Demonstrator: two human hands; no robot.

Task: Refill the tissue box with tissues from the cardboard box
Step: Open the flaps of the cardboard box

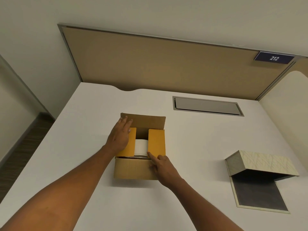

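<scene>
Cardboard box [135, 168] sits mid-desk, outer flaps open, white tissues [141, 147] visible between inner flaps. Left hand [118, 138] presses flat, fingers spread, steadying it; right hand [160, 165] points a finger at the right flap's edge, likely lifting. Tissue box [260, 162] lies open, well right.

Desk: white top [200, 139] in front of me, with a curved notch in its far edge at 12 o'clock.
Hatch: grey metal cable flap [206, 106] set flush in the top, at 1 o'clock.
Partition: tan panel [158, 64] in a grey frame, upright behind the desk.
Sign: dark plate reading 212 [274, 58], at 2 o'clock.
Walls: plain off-white [41, 47].
Floor: dark wood-look strip [21, 147] at 9 o'clock.
</scene>
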